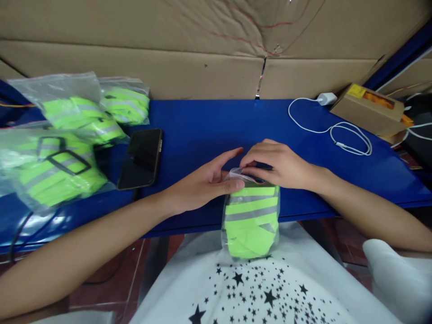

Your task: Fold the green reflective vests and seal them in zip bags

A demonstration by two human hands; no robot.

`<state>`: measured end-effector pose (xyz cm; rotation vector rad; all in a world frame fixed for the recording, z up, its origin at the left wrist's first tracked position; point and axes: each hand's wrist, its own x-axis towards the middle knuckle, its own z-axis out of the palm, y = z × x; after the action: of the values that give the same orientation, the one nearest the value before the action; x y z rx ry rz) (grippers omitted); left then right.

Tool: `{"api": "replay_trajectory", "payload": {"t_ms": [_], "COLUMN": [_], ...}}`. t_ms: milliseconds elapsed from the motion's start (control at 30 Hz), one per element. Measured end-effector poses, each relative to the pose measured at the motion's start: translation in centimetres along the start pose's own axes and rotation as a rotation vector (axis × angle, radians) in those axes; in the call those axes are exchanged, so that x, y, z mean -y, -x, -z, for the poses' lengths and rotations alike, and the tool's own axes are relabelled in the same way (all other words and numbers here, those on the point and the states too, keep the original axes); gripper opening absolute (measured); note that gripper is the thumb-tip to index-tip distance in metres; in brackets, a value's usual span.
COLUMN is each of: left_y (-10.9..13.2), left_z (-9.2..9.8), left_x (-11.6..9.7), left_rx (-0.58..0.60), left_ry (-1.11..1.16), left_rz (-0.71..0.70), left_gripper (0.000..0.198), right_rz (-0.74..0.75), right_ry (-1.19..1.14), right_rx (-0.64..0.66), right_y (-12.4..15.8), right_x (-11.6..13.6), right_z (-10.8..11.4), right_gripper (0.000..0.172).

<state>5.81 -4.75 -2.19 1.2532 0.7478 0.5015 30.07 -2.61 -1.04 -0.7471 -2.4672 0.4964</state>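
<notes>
A clear plastic zip bag (251, 220) holds folded neon-yellow webbing with grey reflective stripes. It hangs at the table's front edge, against my white shirt. My left hand (216, 177) grips the bag's top left side, its thumb lying across the front and the index finger stretched out. At the bag's mouth, my right hand (276, 164) is closed with fingers bent onto the top edge. Something dark shows just under the opening; what it is I cannot make out.
Several similar filled bags (60, 166) lie at the left on the blue table (209, 121). A black phone (141, 157) rests beside them. At the right are a white charging cable (354, 139), its adapter (326, 98) and an open cardboard box (371, 108). Cardboard sheets (135, 67) line the back.
</notes>
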Motion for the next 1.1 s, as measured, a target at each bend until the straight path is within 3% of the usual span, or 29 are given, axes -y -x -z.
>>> {"api": "replay_trajectory", "payload": {"t_ms": [233, 433, 567, 767, 867, 967, 1100], "left_y": [0.2, 0.3, 0.3, 0.7, 0.8, 0.8, 0.7], "left_z": [-0.2, -0.4, -0.4, -0.4, -0.4, -0.3, -0.1], "left_x": [-0.8, -0.7, -0.6, -0.9, -1.0, -1.1, -1.0], "left_rx": [0.082, 0.024, 0.03, 0.028, 0.018, 0.005, 0.011], "left_ry": [0.05, -0.088, -0.193, -0.299, -0.327, -0.383, -0.419], "left_rz": [-0.05, -0.106, -0.099, -0.12, -0.123, -0.137, -0.128], "left_gripper": [0.059, 0.037, 0.031, 0.026, 0.028, 0.029, 0.03], "right_rz": [-0.341, -0.058, 0.003, -0.07, -0.11, -0.03, 0.07], "right_ry": [-0.42, -0.089, 0.11, 0.102, 0.038, -0.007, -0.02], "right_rx": [-0.078, -0.036, -0.132, -0.188, -0.209, -0.201, -0.133], "right_y": [-0.2, 0.2, 0.2, 0.1, 0.2, 0.2, 0.2], "right_x": [0.9, 0.9, 1.4, 1.9, 1.6, 1.5, 1.7], "right_z": [0.0, 0.3, 0.1, -0.2, 0.0, 0.2, 0.2], "right_gripper": [0.028, 0.027, 0.025, 0.037, 0.031, 0.015, 0.013]}}
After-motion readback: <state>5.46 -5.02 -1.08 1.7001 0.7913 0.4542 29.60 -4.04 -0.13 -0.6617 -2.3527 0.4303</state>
